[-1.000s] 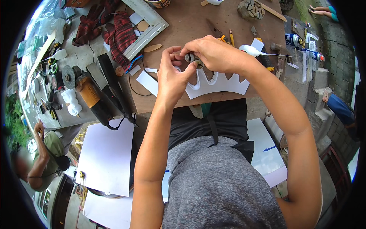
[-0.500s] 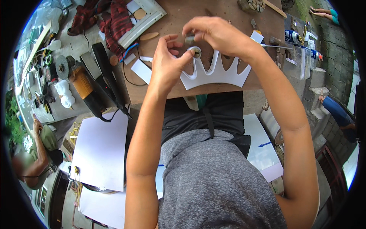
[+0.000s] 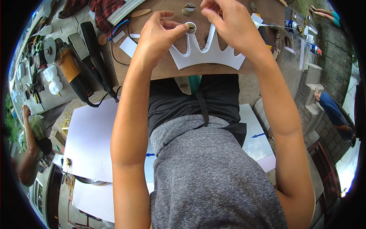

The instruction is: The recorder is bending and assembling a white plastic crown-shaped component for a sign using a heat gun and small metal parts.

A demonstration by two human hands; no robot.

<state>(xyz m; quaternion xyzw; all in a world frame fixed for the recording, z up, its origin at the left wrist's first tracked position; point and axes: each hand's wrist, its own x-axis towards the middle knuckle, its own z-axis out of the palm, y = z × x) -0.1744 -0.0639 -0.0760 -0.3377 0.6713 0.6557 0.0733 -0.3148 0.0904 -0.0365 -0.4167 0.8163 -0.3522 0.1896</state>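
Note:
A white crown-shaped cutout [image 3: 209,59] lies on the brown tabletop in front of me, its points facing away. At its left visible point is a small ring [image 3: 194,28], with a brownish-grey round plug [image 3: 190,27] inside. My left hand [image 3: 158,34] is closed at this ring, thumb pressed against its edge. Bent fingers of my right hand [image 3: 232,24] hover by the top of the neighbouring point and hide it; whatever is between them is hidden. A similar short round plug [image 3: 188,8] stands on the tabletop between my hands.
Left of my arm lie an orange-and-black angle grinder [image 3: 70,66], a long black tool [image 3: 91,49] and white round containers [image 3: 53,80]. White scraps [image 3: 128,46] and a cable lie nearby. Spray cans [image 3: 292,26] are at the right. Another person [image 3: 28,152] sits at far left.
My right hand has moved from over the loose plug to the right, exposing it. My left hand stays at the ring. The whole view has shifted, so the table appears higher.

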